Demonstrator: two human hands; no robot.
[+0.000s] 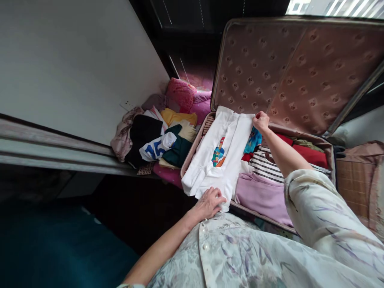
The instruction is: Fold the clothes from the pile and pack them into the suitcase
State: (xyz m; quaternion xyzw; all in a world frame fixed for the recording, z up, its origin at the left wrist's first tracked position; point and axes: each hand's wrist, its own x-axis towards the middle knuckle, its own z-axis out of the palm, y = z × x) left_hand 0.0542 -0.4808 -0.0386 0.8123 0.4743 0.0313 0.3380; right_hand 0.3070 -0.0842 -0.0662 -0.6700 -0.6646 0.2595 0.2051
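Both hands' fingers pinch the white shirt (220, 158) in the suitcase (195, 146), its folds hiding their tips.

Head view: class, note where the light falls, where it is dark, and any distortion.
Head view: daylight brightens the white garment under both hands and the suitcase lid; the lower-left floor is in deep shadow; the wide lens bends the white panel's edge and the lid's rim; focus looks sharp throughout.

Upright suitcase lid (288, 72) behind, clothes pile (159, 132) left.
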